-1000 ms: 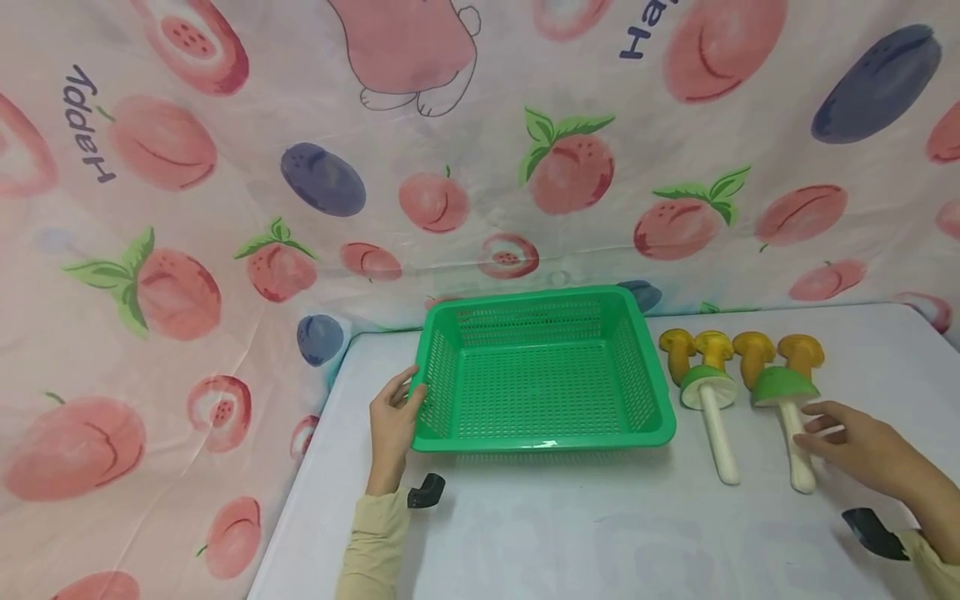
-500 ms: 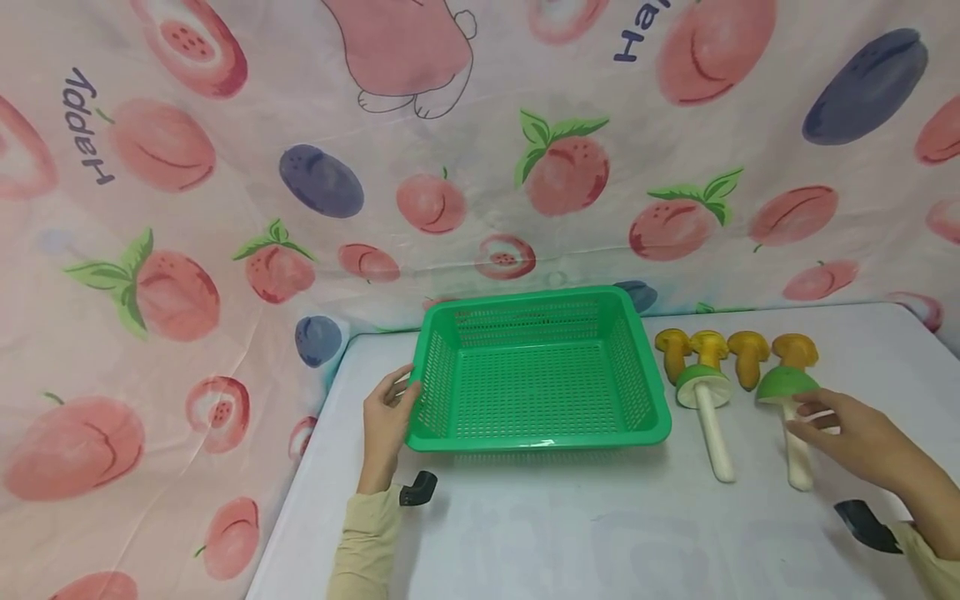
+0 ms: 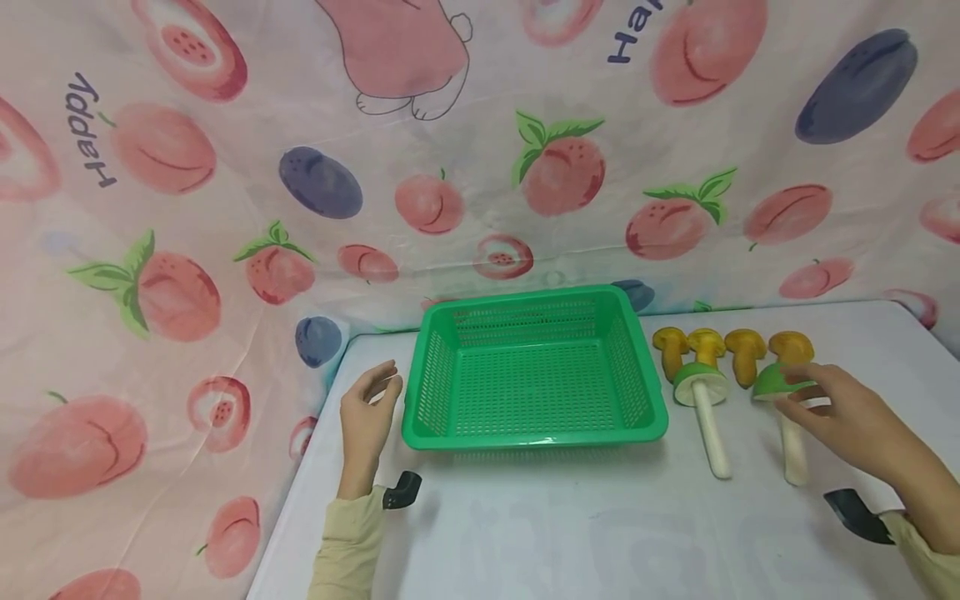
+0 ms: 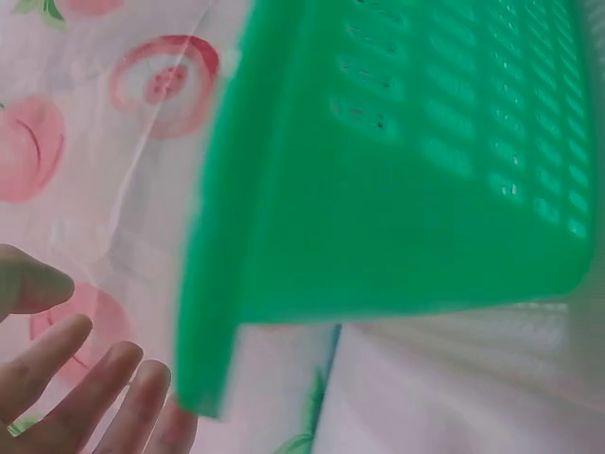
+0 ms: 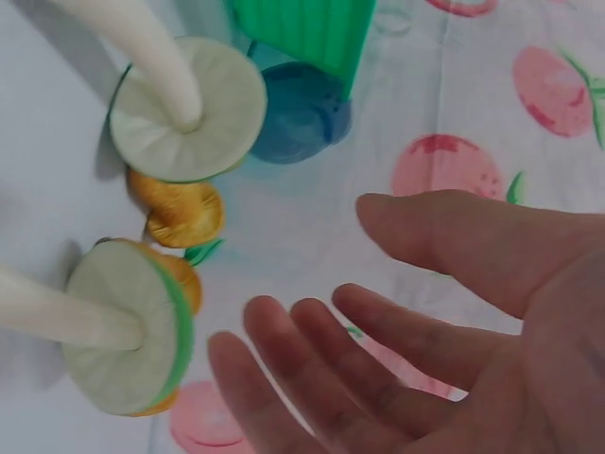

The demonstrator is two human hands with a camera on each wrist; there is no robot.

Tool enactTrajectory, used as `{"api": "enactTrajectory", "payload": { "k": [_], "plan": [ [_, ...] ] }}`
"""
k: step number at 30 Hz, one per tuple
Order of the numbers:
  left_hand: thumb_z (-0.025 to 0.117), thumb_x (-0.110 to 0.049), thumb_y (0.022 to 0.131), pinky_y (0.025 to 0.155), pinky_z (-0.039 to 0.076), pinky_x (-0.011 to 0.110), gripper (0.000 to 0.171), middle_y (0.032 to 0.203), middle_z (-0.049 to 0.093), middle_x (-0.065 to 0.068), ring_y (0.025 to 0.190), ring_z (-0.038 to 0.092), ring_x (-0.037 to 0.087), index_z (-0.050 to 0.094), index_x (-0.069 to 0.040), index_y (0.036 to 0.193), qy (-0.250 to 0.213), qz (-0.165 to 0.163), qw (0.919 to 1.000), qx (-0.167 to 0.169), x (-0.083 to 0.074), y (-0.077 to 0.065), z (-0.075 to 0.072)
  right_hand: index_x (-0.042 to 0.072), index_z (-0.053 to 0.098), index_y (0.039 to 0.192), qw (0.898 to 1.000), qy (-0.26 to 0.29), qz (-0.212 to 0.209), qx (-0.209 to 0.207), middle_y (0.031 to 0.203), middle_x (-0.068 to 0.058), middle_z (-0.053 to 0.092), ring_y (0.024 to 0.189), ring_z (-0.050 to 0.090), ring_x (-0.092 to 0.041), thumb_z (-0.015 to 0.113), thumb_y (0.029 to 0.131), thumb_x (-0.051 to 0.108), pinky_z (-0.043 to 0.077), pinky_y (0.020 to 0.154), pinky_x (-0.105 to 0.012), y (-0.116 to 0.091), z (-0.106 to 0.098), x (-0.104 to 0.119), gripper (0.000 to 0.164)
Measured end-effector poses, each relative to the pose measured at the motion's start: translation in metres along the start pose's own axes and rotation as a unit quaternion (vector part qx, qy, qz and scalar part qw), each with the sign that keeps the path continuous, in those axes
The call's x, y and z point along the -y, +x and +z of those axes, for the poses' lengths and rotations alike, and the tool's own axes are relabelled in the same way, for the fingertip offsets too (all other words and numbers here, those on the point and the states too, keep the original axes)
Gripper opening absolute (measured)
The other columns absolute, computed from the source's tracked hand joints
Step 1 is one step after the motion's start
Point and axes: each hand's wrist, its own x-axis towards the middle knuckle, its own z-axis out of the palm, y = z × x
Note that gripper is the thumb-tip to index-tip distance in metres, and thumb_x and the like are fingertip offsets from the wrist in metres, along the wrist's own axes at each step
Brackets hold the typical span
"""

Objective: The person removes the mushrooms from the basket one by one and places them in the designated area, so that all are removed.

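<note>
A green plastic basket [image 3: 532, 441] with perforated walls stands on the white table. My left hand [image 3: 367, 417] is just left of its rim, apart from it, fingers loosely bent and holding nothing. In the left wrist view the basket's wall [image 4: 378, 246] fills the middle, with the fingers at lower left. My right hand [image 3: 851, 425] hovers over the right-hand green-capped toy mushroom [image 3: 795, 450], partly covering its cap and stem. The right wrist view shows those fingers spread, with nothing between them. Another green-capped toy mushroom [image 3: 708, 425] lies to the left, stem toward me.
Several yellow-brown toy mushrooms [image 3: 746, 354] lie in a row behind the green-capped ones, right of the basket. A fruit-print cloth [image 3: 465, 150] hangs behind and to the left of the table [image 3: 562, 533].
My left hand has let go of the basket's rim and moved left. My right hand has risen from the right-hand mushroom's stem toward its cap. The mushrooms and basket stay in place.
</note>
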Motion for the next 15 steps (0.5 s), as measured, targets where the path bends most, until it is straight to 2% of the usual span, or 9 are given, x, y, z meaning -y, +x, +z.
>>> {"api": "enactTrajectory", "payload": {
  "k": [4, 8, 11, 15],
  "plan": [
    [0.066, -0.025, 0.097, 0.089, 0.051, 0.02, 0.029, 0.12, 0.069, 0.002, 0.11, 0.065, 0.013, 0.068, -0.017, 0.124, 0.002, 0.021, 0.9998, -0.001, -0.009, -0.006, -0.001, -0.016, 0.045, 0.129, 1.0, 0.006, -0.017, -0.024, 0.119, -0.037, 0.046, 0.1, 0.056, -0.053, 0.07, 0.094, 0.019, 0.052, 0.079, -0.062, -0.003, 0.0, 0.014, 0.056],
    [0.067, -0.018, 0.096, 0.088, 0.051, 0.016, 0.03, 0.121, 0.069, 0.008, 0.111, 0.065, 0.017, 0.067, -0.012, 0.125, -0.01, 0.048, 0.9988, 0.008, -0.02, -0.015, 0.001, -0.013, 0.044, 0.133, 0.998, 0.013, -0.042, -0.044, 0.121, -0.035, 0.045, 0.101, 0.054, -0.053, 0.071, 0.093, 0.02, 0.049, 0.081, -0.066, -0.005, 0.0, 0.026, 0.058],
    [0.068, -0.012, 0.095, 0.091, 0.052, 0.022, 0.031, 0.123, 0.067, 0.013, 0.112, 0.065, 0.024, 0.066, -0.008, 0.126, -0.019, 0.078, 0.9967, 0.017, -0.027, -0.021, 0.004, -0.011, 0.043, 0.135, 0.996, 0.016, -0.062, -0.054, 0.124, -0.034, 0.044, 0.104, 0.052, -0.051, 0.071, 0.093, 0.02, 0.046, 0.083, -0.069, -0.007, 0.001, 0.034, 0.059],
    [0.069, -0.007, 0.093, 0.095, 0.052, 0.036, 0.035, 0.124, 0.067, 0.014, 0.113, 0.063, 0.025, 0.065, -0.006, 0.127, -0.002, 0.125, 0.9919, 0.021, -0.033, -0.029, 0.009, -0.011, 0.043, 0.136, 0.994, 0.027, -0.083, -0.062, 0.129, -0.034, 0.043, 0.111, 0.046, -0.052, 0.071, 0.093, 0.019, 0.041, 0.086, -0.073, -0.008, 0.002, 0.044, 0.059]
  ]
}}
